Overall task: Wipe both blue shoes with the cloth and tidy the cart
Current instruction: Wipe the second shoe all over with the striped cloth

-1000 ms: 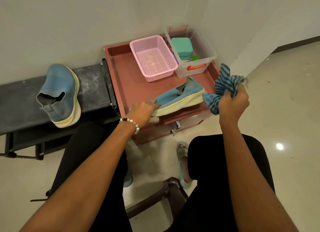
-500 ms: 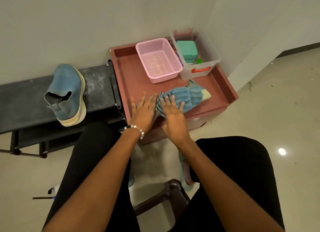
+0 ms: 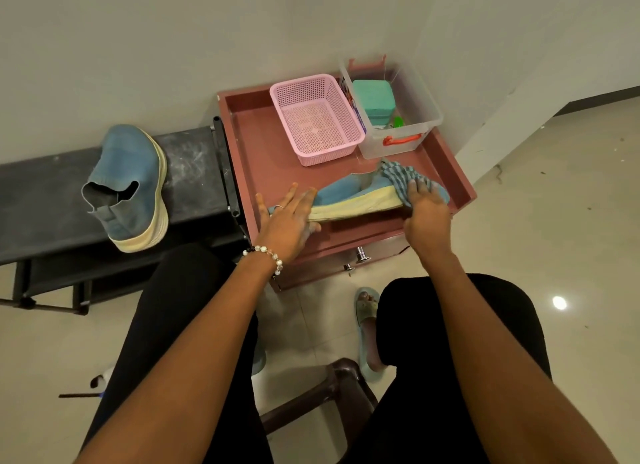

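One blue shoe [image 3: 349,197] with a cream sole lies on its side along the front of the red cart tray [image 3: 256,152]. My left hand [image 3: 289,218] rests on its left end with straight fingers and steadies it. My right hand [image 3: 424,207] presses a blue striped cloth [image 3: 401,176] onto the shoe's right end, fingers spread flat. The second blue shoe [image 3: 131,186] lies on its side on the black bench [image 3: 41,200] to the left, away from both hands.
A pink mesh basket [image 3: 317,117] and a clear box [image 3: 415,117] holding a green item stand at the back of the tray. Walls close in behind and to the right. My knees and a brown chair edge [image 3: 325,394] sit below the cart.
My right hand has slid the cloth from the shoe's left part to its right end, which uncovers the sole. My left hand stays on the left end.
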Demonstrator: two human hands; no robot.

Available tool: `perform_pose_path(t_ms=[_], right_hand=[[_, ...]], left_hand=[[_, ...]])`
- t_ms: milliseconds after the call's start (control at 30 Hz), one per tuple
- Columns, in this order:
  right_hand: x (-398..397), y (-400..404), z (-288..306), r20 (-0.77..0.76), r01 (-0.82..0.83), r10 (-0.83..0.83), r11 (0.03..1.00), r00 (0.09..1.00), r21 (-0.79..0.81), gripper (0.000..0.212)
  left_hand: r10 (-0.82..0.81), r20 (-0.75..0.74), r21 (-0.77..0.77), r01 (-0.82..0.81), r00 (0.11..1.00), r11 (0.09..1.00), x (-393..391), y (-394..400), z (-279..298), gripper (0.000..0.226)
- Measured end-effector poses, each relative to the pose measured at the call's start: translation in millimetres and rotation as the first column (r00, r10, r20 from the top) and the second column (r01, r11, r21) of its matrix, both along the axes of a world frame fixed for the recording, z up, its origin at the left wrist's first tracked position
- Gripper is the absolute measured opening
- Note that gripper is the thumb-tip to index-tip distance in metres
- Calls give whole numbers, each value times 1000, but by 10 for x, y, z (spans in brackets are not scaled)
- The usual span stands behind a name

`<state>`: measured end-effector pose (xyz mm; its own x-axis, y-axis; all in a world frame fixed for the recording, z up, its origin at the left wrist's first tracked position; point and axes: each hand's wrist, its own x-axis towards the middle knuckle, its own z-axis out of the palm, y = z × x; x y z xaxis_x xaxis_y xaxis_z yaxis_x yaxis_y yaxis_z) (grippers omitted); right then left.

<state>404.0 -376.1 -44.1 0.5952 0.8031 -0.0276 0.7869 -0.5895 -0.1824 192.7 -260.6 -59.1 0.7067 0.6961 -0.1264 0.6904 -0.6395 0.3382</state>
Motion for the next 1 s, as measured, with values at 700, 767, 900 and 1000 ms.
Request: perform_pose_path(t_ms=[700, 767, 900, 1000], right_hand=[[280, -63, 15, -60, -84, 89, 993, 994, 86, 69], [268, -76, 40, -180, 43, -25, 994, 983, 100, 74], [-47, 34, -13, -101, 85, -76, 993, 992, 85, 69], [-391, 121, 14, -26, -40, 40, 999, 999, 3, 71]], left_hand=[[-1, 45, -48, 3, 999, 999, 8, 15, 3, 64], [2, 47, -54, 1, 999, 999, 10, 16, -8, 64], [6, 57, -49, -3, 998, 999, 8, 24, -9, 64], [31, 75, -63, -26, 997, 998, 30, 20, -1, 63]])
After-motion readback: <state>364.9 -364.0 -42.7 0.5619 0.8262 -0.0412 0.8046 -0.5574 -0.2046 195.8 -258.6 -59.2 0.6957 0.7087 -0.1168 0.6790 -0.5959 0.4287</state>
